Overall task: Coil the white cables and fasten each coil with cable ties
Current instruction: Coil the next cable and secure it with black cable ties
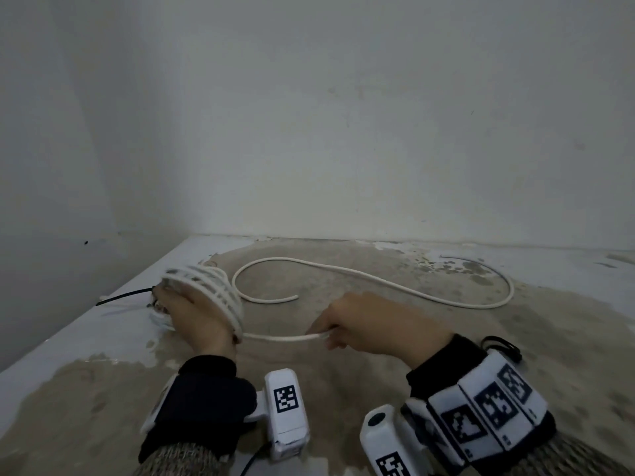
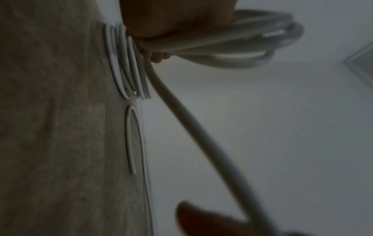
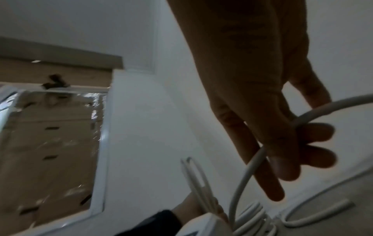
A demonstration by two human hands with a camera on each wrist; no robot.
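A white cable coil (image 1: pixel 213 290) of several loops is wound round my left hand (image 1: pixel 192 316), which grips it at the table's left side; the same coil (image 2: pixel 232 46) shows in the left wrist view. From the coil a taut stretch of cable (image 1: pixel 281 337) runs right to my right hand (image 1: pixel 360 324), whose fingers (image 3: pixel 315 132) curl round it. The loose rest of the cable (image 1: pixel 378 280) lies on the table in an S-curve behind my hands, its free end (image 1: pixel 292 298) near the coil. A black cable tie (image 1: pixel 123 296) pokes out left of the coil.
The worn beige-and-white table (image 1: pixel 343 379) meets white walls (image 1: pixel 343 132) at the back and left. A second white coil (image 1: pixel 159 319) lies flat under my left hand. A small black loop (image 1: pixel 505 347) lies by my right wrist.
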